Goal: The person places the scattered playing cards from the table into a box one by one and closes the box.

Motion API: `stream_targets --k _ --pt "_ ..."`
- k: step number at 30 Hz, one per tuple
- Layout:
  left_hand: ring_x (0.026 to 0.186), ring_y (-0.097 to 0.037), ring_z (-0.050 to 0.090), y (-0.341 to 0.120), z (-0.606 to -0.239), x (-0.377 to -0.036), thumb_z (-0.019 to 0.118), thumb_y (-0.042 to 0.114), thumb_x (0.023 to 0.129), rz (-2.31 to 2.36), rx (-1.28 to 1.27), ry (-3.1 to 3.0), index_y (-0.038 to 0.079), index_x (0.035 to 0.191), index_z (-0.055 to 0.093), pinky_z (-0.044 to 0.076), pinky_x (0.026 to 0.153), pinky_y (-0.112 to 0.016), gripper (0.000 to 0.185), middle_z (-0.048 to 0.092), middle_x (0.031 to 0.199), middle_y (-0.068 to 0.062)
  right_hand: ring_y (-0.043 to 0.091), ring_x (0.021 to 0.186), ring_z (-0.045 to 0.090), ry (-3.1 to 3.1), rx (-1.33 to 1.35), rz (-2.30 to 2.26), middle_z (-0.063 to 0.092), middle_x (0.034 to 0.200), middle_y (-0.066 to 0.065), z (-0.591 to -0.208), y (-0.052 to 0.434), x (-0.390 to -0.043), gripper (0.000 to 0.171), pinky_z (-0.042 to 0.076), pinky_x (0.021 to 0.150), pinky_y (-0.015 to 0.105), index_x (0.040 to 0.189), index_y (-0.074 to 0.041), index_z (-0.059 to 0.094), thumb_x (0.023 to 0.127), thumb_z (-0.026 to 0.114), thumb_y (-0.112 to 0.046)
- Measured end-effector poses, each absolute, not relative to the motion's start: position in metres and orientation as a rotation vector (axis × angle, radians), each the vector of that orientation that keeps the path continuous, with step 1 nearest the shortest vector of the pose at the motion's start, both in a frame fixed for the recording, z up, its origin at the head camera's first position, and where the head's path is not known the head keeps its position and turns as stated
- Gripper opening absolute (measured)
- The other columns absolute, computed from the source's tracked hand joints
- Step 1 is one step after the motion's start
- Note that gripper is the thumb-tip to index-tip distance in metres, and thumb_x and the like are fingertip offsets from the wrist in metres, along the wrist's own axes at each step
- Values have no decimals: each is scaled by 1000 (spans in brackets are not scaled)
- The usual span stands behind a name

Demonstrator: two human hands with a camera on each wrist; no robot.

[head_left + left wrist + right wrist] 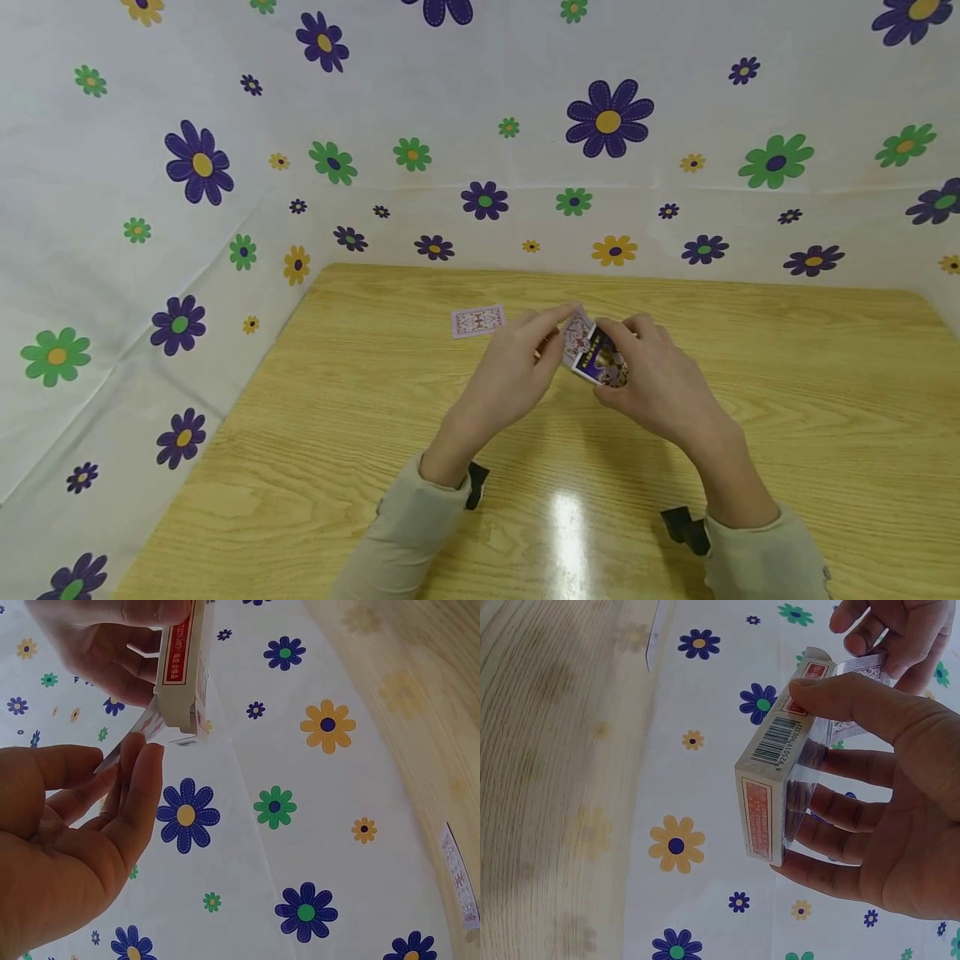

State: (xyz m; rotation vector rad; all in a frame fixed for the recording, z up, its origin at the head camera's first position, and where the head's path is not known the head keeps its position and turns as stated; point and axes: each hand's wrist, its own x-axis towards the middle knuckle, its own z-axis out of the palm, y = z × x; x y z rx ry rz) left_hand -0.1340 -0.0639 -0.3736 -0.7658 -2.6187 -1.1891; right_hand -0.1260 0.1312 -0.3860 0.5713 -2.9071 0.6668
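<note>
My right hand [663, 383] grips a small playing card box [602, 364] by its sides. The box has a dark printed face, and a barcode shows on its edge in the right wrist view. At the box's end, my left hand [510, 367] pinches a playing card [577, 335] between thumb and fingers. This card [864, 669] is patterned in red and white and sticks partly out of the box; how far it reaches inside is hidden. Another patterned card [477, 321] lies flat on the table, just beyond the left hand.
The wood-grain table [315, 433] spreads under both hands and carries a bright glare spot near the front. White cloth [420, 75] printed with flowers stands along the table's back and left edges. Dark straps [684, 529] show near the sleeves.
</note>
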Motion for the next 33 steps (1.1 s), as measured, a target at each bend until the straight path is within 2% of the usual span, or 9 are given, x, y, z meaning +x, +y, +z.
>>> stream_targets --k 9,23,33 --pt "75 -12 53 -62 -377 -134 51 5 101 -1150 -785 -2633 8 139 57 46 58 -19 38 59 96 -7 33 99 54 -2910 569 672 51 122 23 -387 131 -126 75 56 72 48 144 -3 48 79 82 -19" --pt "80 -14 51 -59 -378 -134 54 6 101 -1060 -805 -2670 8 143 54 45 62 -19 42 56 101 -9 33 99 54 -2913 564 689 51 124 23 -386 132 -126 75 56 74 48 144 -3 47 79 81 -18" --pt "75 -14 51 -56 -379 -133 56 3 99 -957 -814 -2705 5 144 51 45 59 -18 45 57 106 -12 34 100 54 -2901 568 686 50 124 23 -385 132 -126 74 56 72 49 144 -3 48 79 81 -18"
